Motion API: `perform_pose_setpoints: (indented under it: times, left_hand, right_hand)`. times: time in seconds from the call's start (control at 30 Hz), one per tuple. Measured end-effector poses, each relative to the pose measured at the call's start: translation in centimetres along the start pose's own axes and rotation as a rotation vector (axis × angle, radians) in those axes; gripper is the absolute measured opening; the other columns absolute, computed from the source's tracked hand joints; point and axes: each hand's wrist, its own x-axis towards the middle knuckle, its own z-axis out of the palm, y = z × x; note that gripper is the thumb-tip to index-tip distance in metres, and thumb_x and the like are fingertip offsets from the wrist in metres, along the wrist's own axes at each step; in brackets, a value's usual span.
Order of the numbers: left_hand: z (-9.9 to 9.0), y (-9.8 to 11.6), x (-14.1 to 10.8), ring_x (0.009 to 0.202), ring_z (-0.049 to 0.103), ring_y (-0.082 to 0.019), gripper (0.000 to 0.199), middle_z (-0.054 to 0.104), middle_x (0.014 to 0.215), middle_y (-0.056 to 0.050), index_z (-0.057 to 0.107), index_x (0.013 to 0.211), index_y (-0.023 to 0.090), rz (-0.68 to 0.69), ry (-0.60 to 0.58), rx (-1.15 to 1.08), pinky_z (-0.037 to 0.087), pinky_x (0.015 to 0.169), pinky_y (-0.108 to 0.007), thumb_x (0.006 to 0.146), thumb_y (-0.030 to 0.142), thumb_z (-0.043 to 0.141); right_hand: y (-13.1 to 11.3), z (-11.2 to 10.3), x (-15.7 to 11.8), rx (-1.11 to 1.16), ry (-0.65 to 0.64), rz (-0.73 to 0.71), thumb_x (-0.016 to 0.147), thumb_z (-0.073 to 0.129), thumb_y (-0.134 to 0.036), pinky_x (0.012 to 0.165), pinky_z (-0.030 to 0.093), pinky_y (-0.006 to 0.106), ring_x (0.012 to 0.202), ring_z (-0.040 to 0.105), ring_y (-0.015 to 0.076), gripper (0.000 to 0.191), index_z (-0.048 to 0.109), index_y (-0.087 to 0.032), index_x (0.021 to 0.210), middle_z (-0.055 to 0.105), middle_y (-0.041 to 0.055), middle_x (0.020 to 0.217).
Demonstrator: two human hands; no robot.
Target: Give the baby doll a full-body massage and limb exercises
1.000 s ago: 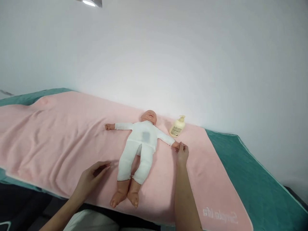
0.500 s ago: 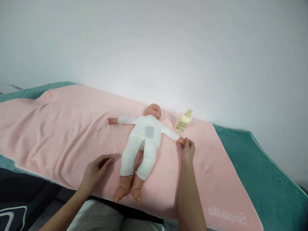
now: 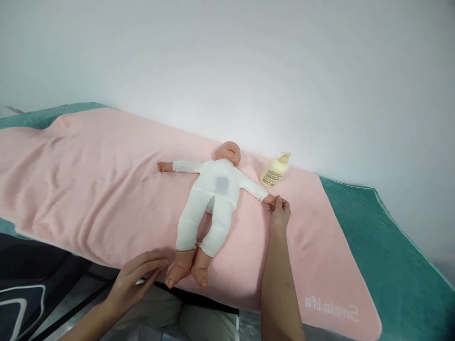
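Note:
A baby doll (image 3: 222, 182) in a white suit lies on its back on a pink blanket (image 3: 117, 189), arms spread and bare feet toward me. My right hand (image 3: 280, 211) pinches the doll's hand at the end of its right-side arm. Beside the doll's feet, at the blanket's front edge, is my left hand (image 3: 140, 277), its fingers stretched out and holding nothing. Whether its fingertips touch the near foot I cannot tell. A pale yellow pump bottle (image 3: 274, 171) stands on the blanket just beyond my right hand.
Green cloth (image 3: 387, 232) shows under the blanket at the right and at the far left. A pale wall (image 3: 227, 61) rises behind. Dark fabric with white lines (image 3: 21, 298) is at the lower left, and my legs are below the front edge.
My left hand has moved down and toward me, from beside the doll's lower leg to beside its feet. My right hand keeps its pinch. The view has shifted slightly.

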Motion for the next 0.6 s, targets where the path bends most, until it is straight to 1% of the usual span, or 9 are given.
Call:
perform_pose_setpoints:
  times: [0.07, 0.17, 0.23, 0.33, 0.4, 0.47, 0.6]
  left_hand:
    - [0.7, 0.5, -1.4, 0.101, 0.066, -0.017, 0.033, 0.07, 0.11, -0.005, 0.065, 0.113, 0.027, 0.069, 0.003, 0.075, 0.054, 0.088, -0.028, 0.086, 0.011, 0.058]
    - [1.9, 1.3, -2.4, 0.102, 0.065, -0.018, 0.036, 0.068, 0.112, -0.007, 0.064, 0.117, 0.027, 0.078, 0.064, 0.129, 0.054, 0.089, -0.03, 0.085, 0.01, 0.06]
    - [2.6, 1.8, -2.4, 0.101, 0.066, -0.018, 0.035, 0.067, 0.111, -0.007, 0.064, 0.116, 0.026, 0.056, 0.118, 0.107, 0.055, 0.087, -0.029, 0.084, 0.013, 0.064]
    - [3.3, 2.3, -1.8, 0.098, 0.065, -0.017, 0.034, 0.064, 0.11, -0.007, 0.065, 0.117, 0.026, 0.005, 0.142, 0.069, 0.056, 0.084, -0.026, 0.084, 0.017, 0.064]
    - [3.5, 2.4, -1.4, 0.096, 0.065, -0.016, 0.033, 0.063, 0.108, -0.007, 0.066, 0.116, 0.027, -0.019, 0.139, 0.049, 0.057, 0.08, -0.024, 0.085, 0.017, 0.063]
    - [3.4, 2.4, -1.1, 0.095, 0.064, -0.016, 0.034, 0.063, 0.106, -0.006, 0.066, 0.117, 0.029, -0.023, 0.147, 0.032, 0.057, 0.079, -0.024, 0.086, 0.017, 0.061]
    - [2.7, 2.5, -0.7, 0.096, 0.064, -0.018, 0.046, 0.062, 0.109, -0.007, 0.06, 0.126, 0.031, 0.062, 0.163, 0.058, 0.057, 0.076, -0.025, 0.085, 0.012, 0.059]
  right_hand:
    - [0.1, 0.0, 0.1, -0.007, 0.001, -0.003, 0.078, 0.06, -0.055, 0.055, 0.051, 0.025, 0.065, 0.06, 0.0123, 0.04, 0.053, -0.017, 0.089, 0.06, 0.0021, 0.087]
    - [0.2, 0.0, 0.1, -0.011, 0.001, -0.004, 0.076, 0.061, -0.058, 0.054, 0.05, 0.024, 0.067, 0.06, 0.0123, 0.043, 0.053, -0.017, 0.088, 0.06, 0.0019, 0.086]
    - [0.2, 0.0, 0.1, -0.007, -0.001, -0.003, 0.076, 0.062, -0.059, 0.053, 0.05, 0.024, 0.065, 0.059, 0.0119, 0.045, 0.053, -0.017, 0.088, 0.059, 0.0019, 0.085]
    - [0.0, 0.0, 0.0, 0.001, -0.008, -0.004, 0.076, 0.062, -0.059, 0.054, 0.051, 0.024, 0.064, 0.059, 0.0118, 0.045, 0.053, -0.017, 0.089, 0.06, 0.0021, 0.085]
    - [0.0, 0.0, -0.2, 0.008, -0.01, -0.004, 0.077, 0.062, -0.059, 0.055, 0.052, 0.025, 0.064, 0.059, 0.012, 0.044, 0.054, -0.017, 0.089, 0.06, 0.0022, 0.086]
    - [-0.1, 0.0, -0.3, 0.018, -0.009, -0.002, 0.077, 0.062, -0.059, 0.056, 0.052, 0.026, 0.064, 0.059, 0.012, 0.044, 0.054, -0.017, 0.09, 0.06, 0.0022, 0.086]
    - [-0.4, 0.1, -0.4, 0.058, -0.01, 0.006, 0.072, 0.068, -0.056, 0.059, 0.054, 0.026, 0.068, 0.06, 0.0119, 0.049, 0.055, -0.016, 0.098, 0.06, 0.0033, 0.093]
